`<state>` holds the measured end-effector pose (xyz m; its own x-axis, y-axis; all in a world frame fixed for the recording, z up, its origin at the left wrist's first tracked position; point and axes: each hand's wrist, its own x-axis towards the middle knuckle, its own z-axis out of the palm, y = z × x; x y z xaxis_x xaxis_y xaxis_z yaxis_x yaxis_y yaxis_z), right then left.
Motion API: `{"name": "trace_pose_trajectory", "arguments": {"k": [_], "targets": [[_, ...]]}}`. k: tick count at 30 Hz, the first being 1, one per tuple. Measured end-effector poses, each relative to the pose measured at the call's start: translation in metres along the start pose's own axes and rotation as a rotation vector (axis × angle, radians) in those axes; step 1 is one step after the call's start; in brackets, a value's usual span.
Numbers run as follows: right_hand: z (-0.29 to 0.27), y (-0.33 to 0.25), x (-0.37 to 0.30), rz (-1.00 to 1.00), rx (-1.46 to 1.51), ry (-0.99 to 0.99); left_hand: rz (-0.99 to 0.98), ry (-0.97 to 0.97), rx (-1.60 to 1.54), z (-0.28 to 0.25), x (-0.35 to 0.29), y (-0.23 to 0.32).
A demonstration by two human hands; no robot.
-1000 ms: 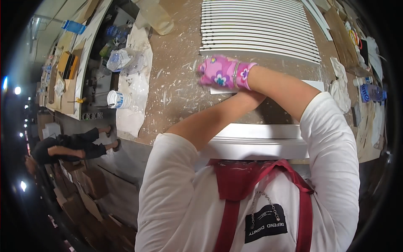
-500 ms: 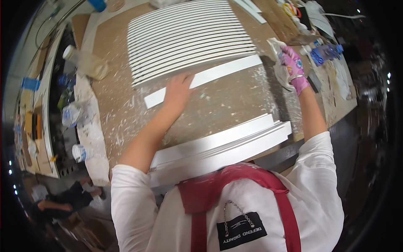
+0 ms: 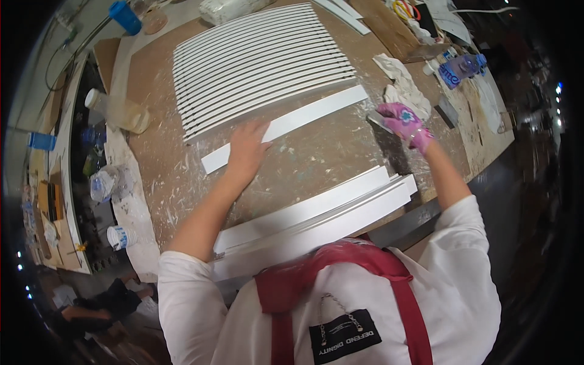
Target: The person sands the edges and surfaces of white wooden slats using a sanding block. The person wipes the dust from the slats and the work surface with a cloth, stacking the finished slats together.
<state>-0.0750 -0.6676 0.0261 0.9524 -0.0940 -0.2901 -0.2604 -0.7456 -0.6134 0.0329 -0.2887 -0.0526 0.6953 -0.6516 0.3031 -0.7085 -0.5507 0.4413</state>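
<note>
The left hand lies flat, fingers spread wide, on a single white slat that rests slantwise across the middle of the desk. The right hand, in a pink patterned glove, is curled around a small flat tool near the slat's far end; its fingers are closed on the handle, just beside a crumpled white rag.

The desk is a brown board, heavily smeared and flecked with dried white paint. Beyond the single slat, a row of white slats lies side by side, close together. At the near edge, a stack of longer white boards sits just in front of the person's chest. A clear plastic bottle lies on the right part of the desk. On the left, a narrow paint-stained side bench carries jars and cups, including a large pale jar and a small white cup. The floor around is dim and cluttered.
</note>
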Motion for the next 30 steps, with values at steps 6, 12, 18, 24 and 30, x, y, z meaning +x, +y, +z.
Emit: {"name": "trace_pose_trajectory", "arguments": {"k": [6, 12, 18, 24, 30], "targets": [[0.038, -0.109, 0.051, -0.742, -0.160, 0.123, 0.044, -0.095, 0.193, 0.018, -0.004, 0.004], [0.175, -0.304, 0.069, -0.512, -0.126, -0.619, -0.408, 0.012, -1.093, 0.066, -0.034, -0.021], [0.222, -0.283, 0.130, -0.837, -0.475, -0.196, -0.069, -0.109, -0.152, 0.016, -0.027, 0.024], [0.151, -0.253, 0.110, -1.006, -0.464, -0.107, -0.048, -0.486, 0.215, -0.020, -0.017, 0.024], [0.007, -0.118, 0.063, -0.565, 0.002, 0.212, -0.082, -0.165, -0.029, -0.026, -0.004, 0.009]]}}
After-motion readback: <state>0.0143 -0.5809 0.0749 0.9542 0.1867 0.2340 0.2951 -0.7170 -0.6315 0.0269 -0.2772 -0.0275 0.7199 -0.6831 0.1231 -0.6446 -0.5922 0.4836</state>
